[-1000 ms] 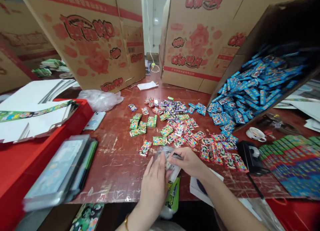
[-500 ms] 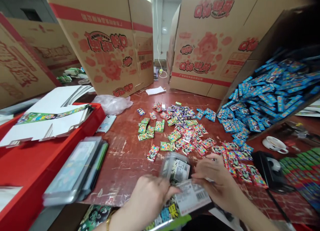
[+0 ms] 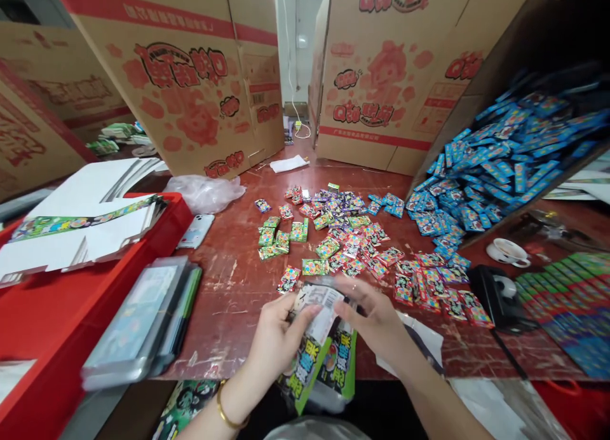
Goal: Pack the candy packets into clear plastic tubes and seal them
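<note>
My left hand (image 3: 276, 335) is closed on a black and green printed candy bag (image 3: 307, 367), its thumb across a white barcode label (image 3: 323, 314). A second, similar bag (image 3: 340, 357) hangs beneath and to the right of it. At the upper right of the label, my right hand (image 3: 374, 313) pinches the edge between thumb and fingers. Both bags are above the table's front edge. Just beyond my hands lie many small candy packets in red (image 3: 355, 244), green (image 3: 314, 266) and purple (image 3: 340, 201).
At right, a tipped carton (image 3: 469, 119) spills blue packets (image 3: 505, 166). Near it are a white cup (image 3: 508, 252) and a black tape dispenser (image 3: 495, 300). On the left stand a red tray (image 3: 102, 287), a phone (image 3: 196, 230) and stacked clear sleeves (image 3: 138, 319).
Both hands have shifted slightly up and closer together, turning the labelled bag more upright. The second bag, previously beyond the first, now hangs beneath it. The view has moved slightly.
</note>
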Tool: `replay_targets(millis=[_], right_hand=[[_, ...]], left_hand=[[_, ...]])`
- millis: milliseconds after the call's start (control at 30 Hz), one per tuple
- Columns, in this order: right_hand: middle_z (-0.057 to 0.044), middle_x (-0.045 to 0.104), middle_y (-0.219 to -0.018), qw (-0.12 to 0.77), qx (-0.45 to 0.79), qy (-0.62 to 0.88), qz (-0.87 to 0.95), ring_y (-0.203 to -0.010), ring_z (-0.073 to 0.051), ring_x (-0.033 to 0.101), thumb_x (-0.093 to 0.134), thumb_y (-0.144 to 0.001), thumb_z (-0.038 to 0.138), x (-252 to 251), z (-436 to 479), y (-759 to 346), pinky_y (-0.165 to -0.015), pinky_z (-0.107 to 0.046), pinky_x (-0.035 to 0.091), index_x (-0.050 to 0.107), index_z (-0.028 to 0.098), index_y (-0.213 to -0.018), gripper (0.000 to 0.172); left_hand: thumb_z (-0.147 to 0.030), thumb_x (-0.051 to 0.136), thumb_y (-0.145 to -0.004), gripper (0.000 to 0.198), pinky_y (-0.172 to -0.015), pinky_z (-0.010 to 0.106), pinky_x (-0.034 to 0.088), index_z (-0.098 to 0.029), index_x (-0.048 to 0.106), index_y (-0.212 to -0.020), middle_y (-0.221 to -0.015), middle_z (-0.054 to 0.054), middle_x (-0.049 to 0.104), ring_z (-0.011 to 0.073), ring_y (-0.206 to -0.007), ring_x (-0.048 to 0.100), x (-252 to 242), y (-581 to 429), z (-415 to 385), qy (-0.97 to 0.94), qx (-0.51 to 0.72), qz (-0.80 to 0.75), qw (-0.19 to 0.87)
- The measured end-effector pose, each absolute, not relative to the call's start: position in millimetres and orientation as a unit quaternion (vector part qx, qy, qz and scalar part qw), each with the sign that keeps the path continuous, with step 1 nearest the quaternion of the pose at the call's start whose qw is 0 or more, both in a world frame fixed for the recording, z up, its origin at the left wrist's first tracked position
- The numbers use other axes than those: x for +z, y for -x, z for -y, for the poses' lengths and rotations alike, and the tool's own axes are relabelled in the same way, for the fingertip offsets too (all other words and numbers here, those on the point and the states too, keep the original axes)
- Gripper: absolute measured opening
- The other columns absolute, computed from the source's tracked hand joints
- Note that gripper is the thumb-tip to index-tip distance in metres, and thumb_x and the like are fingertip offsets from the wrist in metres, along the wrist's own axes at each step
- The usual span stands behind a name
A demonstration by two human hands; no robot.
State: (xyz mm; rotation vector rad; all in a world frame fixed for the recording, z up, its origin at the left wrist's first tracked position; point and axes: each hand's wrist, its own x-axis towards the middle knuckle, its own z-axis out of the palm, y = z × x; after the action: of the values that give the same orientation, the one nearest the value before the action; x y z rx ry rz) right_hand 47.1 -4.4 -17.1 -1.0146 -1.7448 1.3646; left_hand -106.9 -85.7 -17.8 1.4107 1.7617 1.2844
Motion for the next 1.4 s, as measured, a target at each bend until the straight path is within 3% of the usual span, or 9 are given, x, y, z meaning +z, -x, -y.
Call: replay_targets(millis=[133, 467, 600, 733, 833, 1100, 1233, 1300, 1400], right_hand=[[-0.001, 0.061, -0.053, 0.324, 0.613, 0.385, 0.609, -0.047, -0.013, 0.052, 0.067, -0.07, 0.044, -26.6, -7.4, -48.4, -0.047, -0.025, 0.041, 0.064, 0.017, -0.063, 0.029], [0.007, 0.044, -0.043, 0.271, 0.685, 0.421, 0.529, -0.041, -0.008, 0.038, 0.078, -0.055, 0.045, -88.6, 46.7, -31.7, -0.042, -0.021, 0.03, 0.041, 0.019, -0.051, 0.046], [0.004, 0.05, -0.046, 0.24, 0.714, 0.405, 0.518, -0.043, -0.011, 0.047, 0.078, -0.054, 0.052, -104.7, 59.7, -30.6, -0.044, -0.024, 0.04, 0.042, 0.019, -0.053, 0.049], [-0.01, 0.068, -0.094, 0.332, 0.612, 0.406, 0.592, -0.084, -0.024, 0.066, 0.061, -0.075, 0.056, -91.0, 45.4, -31.9, -0.074, -0.036, 0.054, 0.057, 0.017, -0.099, 0.045], [-0.015, 0.052, -0.131, 0.398, 0.469, 0.472, 0.631, -0.122, -0.028, 0.049, 0.041, -0.088, 0.055, -82.0, 38.4, -25.8, -0.098, -0.043, 0.043, 0.042, 0.018, -0.128, 0.054], [-0.011, 0.067, -0.11, 0.363, 0.417, 0.407, 0.727, -0.102, -0.023, 0.063, 0.031, -0.095, 0.038, -63.7, 30.4, -19.0, -0.084, -0.032, 0.052, 0.054, 0.02, -0.114, 0.035], [-0.013, 0.067, -0.105, 0.29, 0.307, 0.312, 0.851, -0.093, -0.025, 0.065, 0.034, -0.091, 0.024, -44.6, 32.9, -28.2, -0.078, -0.034, 0.051, 0.054, 0.017, -0.116, 0.032], [-0.01, 0.069, -0.098, 0.228, 0.294, 0.252, 0.893, -0.088, -0.025, 0.065, 0.039, -0.091, 0.024, -28.0, 33.5, -35.0, -0.076, -0.033, 0.049, 0.058, 0.019, -0.108, 0.027], [-0.005, 0.069, -0.084, 0.211, 0.331, 0.272, 0.879, -0.08, -0.022, 0.062, 0.052, -0.088, 0.037, -8.6, 28.3, -44.4, -0.072, -0.03, 0.045, 0.063, 0.021, -0.089, 0.019]], left_hand=[[-0.038, 0.066, -0.076, 0.025, -0.049, 0.02, 0.042, -0.013, 0.064, -0.076, -0.064, 0.0, 0.062, 0.0102, -0.053, 0.051, -20.0, 104.4, 75.5, -0.413, 0.539, -0.574, 0.458], [-0.044, 0.071, -0.069, 0.034, -0.045, 0.019, 0.043, -0.011, 0.065, -0.074, -0.057, 0.0, 0.063, 0.0098, -0.047, 0.053, -17.3, 111.4, 40.4, -0.301, 0.608, -0.576, 0.457], [-0.044, 0.07, -0.07, 0.034, -0.048, 0.022, 0.046, -0.011, 0.067, -0.08, -0.062, 0.001, 0.067, 0.0124, -0.051, 0.057, -18.6, 123.6, 43.4, -0.313, 0.601, -0.585, 0.446], [-0.039, 0.067, -0.075, 0.029, -0.062, 0.025, 0.051, -0.014, 0.065, -0.09, -0.076, 0.003, 0.069, 0.0174, -0.07, 0.064, -38.3, 108.9, 62.0, -0.377, 0.587, -0.61, 0.376], [-0.037, 0.057, -0.083, 0.038, -0.075, 0.031, 0.052, -0.016, 0.053, -0.113, -0.102, 0.01, 0.068, 0.0212, -0.089, 0.065, -56.6, 84.4, 73.0, -0.418, 0.574, -0.637, 0.299], [-0.035, 0.035, -0.094, 0.036, -0.086, 0.043, 0.049, -0.013, 0.04, -0.122, -0.108, 0.017, 0.062, 0.0262, -0.101, 0.061, -67.6, 94.2, 78.0, -0.428, 0.529, -0.727, 0.095], [-0.028, 0.057, -0.084, 0.061, -0.107, 0.062, 0.018, -0.019, 0.03, -0.137, -0.128, 0.018, 0.051, 0.0345, -0.126, 0.042, -44.2, 120.8, 90.4, -0.608, 0.385, -0.671, -0.178], [-0.022, 0.048, -0.089, 0.041, -0.111, 0.057, 0.013, -0.025, 0.044, -0.13, -0.105, 0.007, 0.066, 0.0251, -0.104, 0.06, -28.3, 134.5, 100.3, -0.735, 0.281, -0.595, -0.162], [-0.028, 0.047, -0.091, 0.022, -0.109, 0.044, 0.029, -0.023, 0.058, -0.109, -0.073, -0.003, 0.067, 0.014, -0.066, 0.065, -12.6, 154.9, 115.5, -0.804, 0.226, -0.541, -0.103]])
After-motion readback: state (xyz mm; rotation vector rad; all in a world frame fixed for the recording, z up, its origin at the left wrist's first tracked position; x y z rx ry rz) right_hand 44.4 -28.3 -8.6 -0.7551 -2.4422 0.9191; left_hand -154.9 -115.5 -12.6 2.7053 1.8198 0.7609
